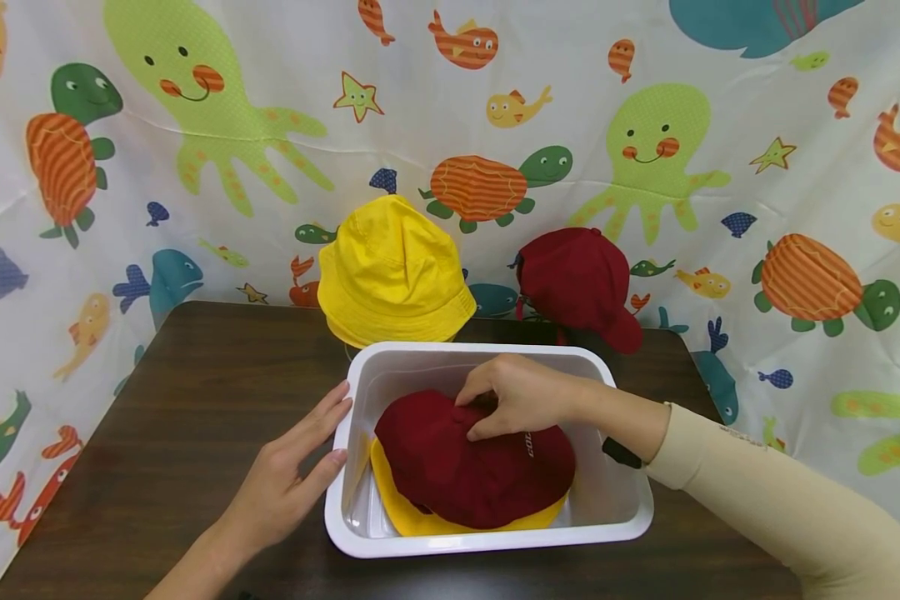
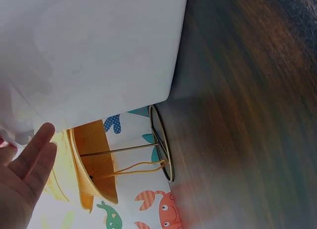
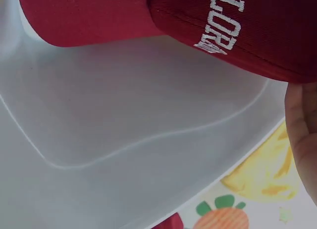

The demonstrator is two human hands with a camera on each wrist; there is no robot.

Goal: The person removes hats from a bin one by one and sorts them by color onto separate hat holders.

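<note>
A white plastic bin (image 1: 487, 542) stands on the table, holding a maroon baseball cap (image 1: 487, 479) on top of a yellow hat (image 1: 412, 518). My right hand (image 1: 532, 393) reaches into the bin and pinches the cap's crown near its top button between thumb and fingers. White lettering on the maroon cap (image 3: 188, 21) shows in the right wrist view, with part of the right hand (image 3: 303, 130) at its edge. With fingers fairly straight, my left hand (image 1: 288, 479) touches the bin's left rim; in the left wrist view its fingertips (image 2: 45, 135) lie against the bin wall.
Behind the bin, a yellow bucket hat (image 1: 397, 275) sits on a wire stand (image 2: 166, 162). Another maroon cap (image 1: 581, 287) is perched at the back right. The dark wooden table (image 1: 157, 433) backs onto a curtain (image 1: 270, 50) printed with sea animals.
</note>
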